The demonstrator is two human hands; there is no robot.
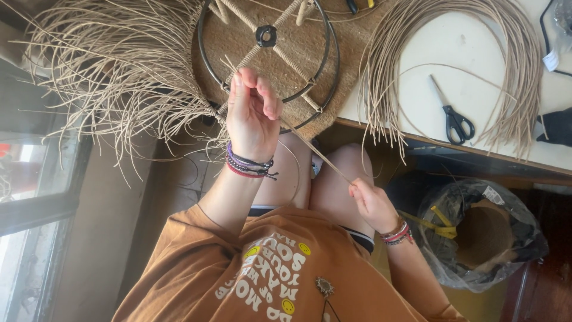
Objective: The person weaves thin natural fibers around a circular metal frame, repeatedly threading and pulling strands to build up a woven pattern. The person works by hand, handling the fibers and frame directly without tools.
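Reed strand point(316, 152), thin and pale, runs in a straight slanted line from the left hand point(253, 113) down to the right hand point(372, 203), crossing above the person's bare knees. The left hand is raised with its fingertips pinched together on the strand's upper part, just in front of the near rim of a round metal frame point(326, 56). The right hand is lower and closer to the body, clenched around the strand's other end. Both wrists carry stacked bracelets.

The frame has two dark rings and spokes wrapped in pale cord that meet at a black hub point(266, 36). It lies on a woven mat point(351, 36) at the near edge of the table point(465, 45). A thick fringe of loose fibres point(113, 71) fans out from the frame's left side, past the table's edge.

Farther right on the table, a looped bundle of reed point(524, 65) arcs around black-handled scissors point(456, 122). Below the table's near edge sits a clear plastic bag point(482, 235) with a woven basket inside.
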